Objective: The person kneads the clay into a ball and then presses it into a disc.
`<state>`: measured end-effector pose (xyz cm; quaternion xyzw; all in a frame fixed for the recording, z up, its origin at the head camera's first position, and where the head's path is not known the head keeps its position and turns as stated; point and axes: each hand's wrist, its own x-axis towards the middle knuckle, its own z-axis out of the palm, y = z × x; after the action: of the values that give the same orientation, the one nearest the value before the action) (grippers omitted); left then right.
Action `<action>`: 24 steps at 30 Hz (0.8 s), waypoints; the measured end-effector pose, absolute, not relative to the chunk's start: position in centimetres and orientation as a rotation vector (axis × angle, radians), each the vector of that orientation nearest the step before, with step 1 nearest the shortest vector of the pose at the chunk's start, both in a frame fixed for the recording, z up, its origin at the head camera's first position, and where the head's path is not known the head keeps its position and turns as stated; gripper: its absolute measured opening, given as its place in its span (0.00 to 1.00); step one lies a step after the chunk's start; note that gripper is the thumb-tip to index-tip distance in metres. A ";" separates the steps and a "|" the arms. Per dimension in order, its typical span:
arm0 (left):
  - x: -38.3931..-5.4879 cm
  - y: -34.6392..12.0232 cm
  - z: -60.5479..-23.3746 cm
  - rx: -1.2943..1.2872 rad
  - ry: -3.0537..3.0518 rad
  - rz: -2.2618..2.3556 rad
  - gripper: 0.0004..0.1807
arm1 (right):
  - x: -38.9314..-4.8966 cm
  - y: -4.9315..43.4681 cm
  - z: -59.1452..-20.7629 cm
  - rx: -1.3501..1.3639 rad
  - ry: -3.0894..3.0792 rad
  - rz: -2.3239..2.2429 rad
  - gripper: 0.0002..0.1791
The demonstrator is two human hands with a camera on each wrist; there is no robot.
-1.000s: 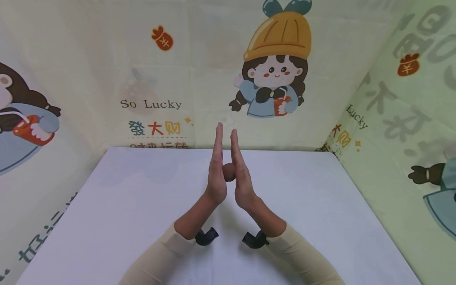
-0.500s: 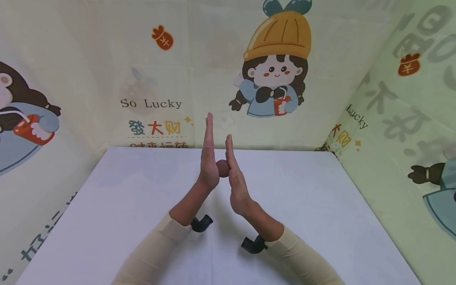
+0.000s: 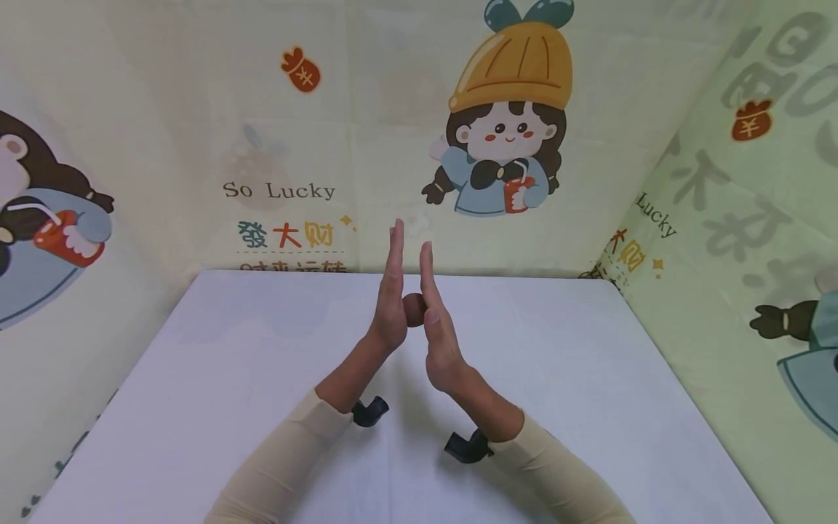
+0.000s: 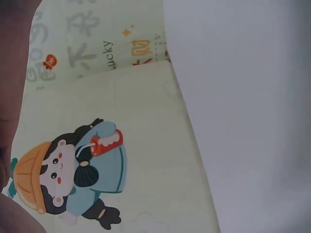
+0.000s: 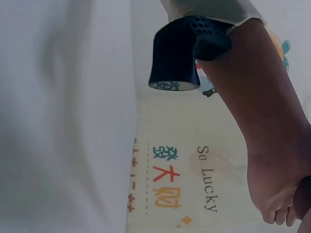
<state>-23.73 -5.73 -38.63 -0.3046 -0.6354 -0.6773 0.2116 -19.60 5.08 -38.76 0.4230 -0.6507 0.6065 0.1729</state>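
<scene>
A small brown ball is pressed between my two upright palms, above the white table, in the head view. My left hand lies against its left side, fingers straight and pointing up and forward. Against the other side rests my right hand, also straight-fingered and set slightly lower. The ball shows dark at the right edge of the right wrist view, beside the left hand. In the left wrist view only blurred parts of a hand appear along the left edge.
The white table spreads below both hands. Behind it stands a pale printed backdrop with cartoon figures and lettering. Black camera mounts sit under both wrists, at the cuffs of the beige sleeves.
My left hand slid forward and left against the right, then came slightly back. The right hand dropped back a little, then edged up again. The ball shifted left, then slightly right, staying between the palms.
</scene>
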 end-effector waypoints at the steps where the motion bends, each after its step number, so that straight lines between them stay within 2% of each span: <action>1: -23.7 -5.6 -38.7 -0.859 -1.770 -1.898 0.36 | -19.7 5.1 -38.7 1.197 -1.843 1.718 0.48; 24: -21.2 -3.5 -40.1 -1.028 -1.812 -1.917 0.34 | -21.7 6.9 -36.5 1.114 -1.755 1.691 0.46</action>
<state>-21.22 -3.53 -40.13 -0.3588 -0.6323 -0.6691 0.1544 -21.73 6.88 -36.49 0.4047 -0.6374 0.6144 0.2289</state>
